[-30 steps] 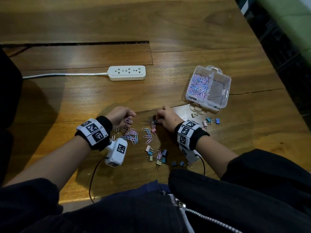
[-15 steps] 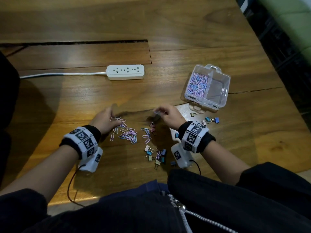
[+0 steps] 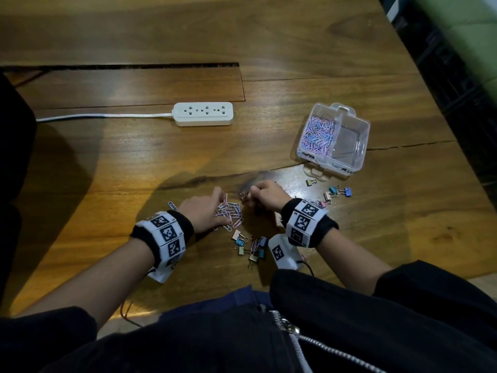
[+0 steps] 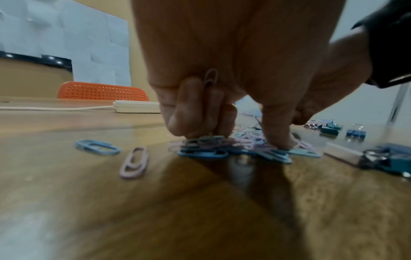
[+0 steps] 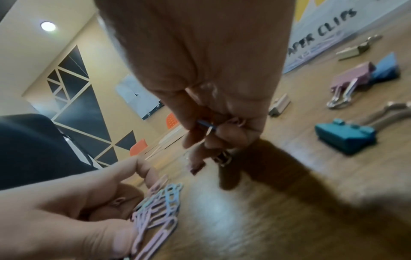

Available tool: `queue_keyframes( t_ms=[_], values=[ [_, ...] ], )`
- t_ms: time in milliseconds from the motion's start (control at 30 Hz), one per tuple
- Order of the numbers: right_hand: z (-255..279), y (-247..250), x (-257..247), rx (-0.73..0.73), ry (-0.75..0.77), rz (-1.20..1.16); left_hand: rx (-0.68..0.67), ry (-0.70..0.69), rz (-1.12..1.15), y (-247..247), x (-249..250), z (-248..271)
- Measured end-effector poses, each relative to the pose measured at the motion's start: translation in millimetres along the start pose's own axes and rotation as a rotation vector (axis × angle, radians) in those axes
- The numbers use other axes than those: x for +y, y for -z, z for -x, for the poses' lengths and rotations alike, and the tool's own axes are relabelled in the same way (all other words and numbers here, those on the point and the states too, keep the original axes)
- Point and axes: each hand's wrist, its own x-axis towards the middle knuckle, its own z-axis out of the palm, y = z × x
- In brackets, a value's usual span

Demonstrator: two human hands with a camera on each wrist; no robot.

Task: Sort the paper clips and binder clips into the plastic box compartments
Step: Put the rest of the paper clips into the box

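Observation:
A clear plastic box (image 3: 360, 162) stands at the right; its left compartment holds pastel paper clips (image 3: 318, 133), its right compartment (image 3: 348, 142) looks bare. A pile of paper clips (image 3: 231, 211) lies between my hands. My left hand (image 3: 204, 211) curls over that pile, fingertips and thumb pressing into the clips (image 4: 211, 151), one clip tucked in the palm. My right hand (image 3: 265, 196) is just right of the pile, fingers curled round a few small clips (image 5: 209, 125), fingertips at the table. Binder clips lie near my wrists (image 3: 251, 247) and in front of the box (image 3: 334, 192).
A white power strip (image 3: 203, 113) with its cord lies at the back centre of the wooden table (image 3: 134, 162). Two loose paper clips (image 4: 98, 146) lie left of the pile. The table's right edge runs close behind the box. An orange chair back (image 4: 102, 91) shows beyond.
My left hand has slid right onto the paper clip pile and curled its fingers into it. My right hand has dropped from a raised pinch back to the table beside the pile.

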Motion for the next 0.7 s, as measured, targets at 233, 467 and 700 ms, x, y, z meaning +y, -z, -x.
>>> queue_keyframes(
  t_ms=[233, 467, 700],
  values=[
    [7.5, -0.7, 5.0, -0.003, 0.147, 0.219, 0.046, -0.055, 0.051, -0.3, 8.6, -4.9],
    [8.3, -18.2, 4.7, -0.016, 0.275, 0.739, -0.025, -0.056, 0.747, 13.8, -4.8, -2.7],
    [8.5, -25.3, 7.4, -0.016, 0.32, 0.713, -0.048, 0.055, 1.361, 18.0, -5.8, -0.3]
  ],
)
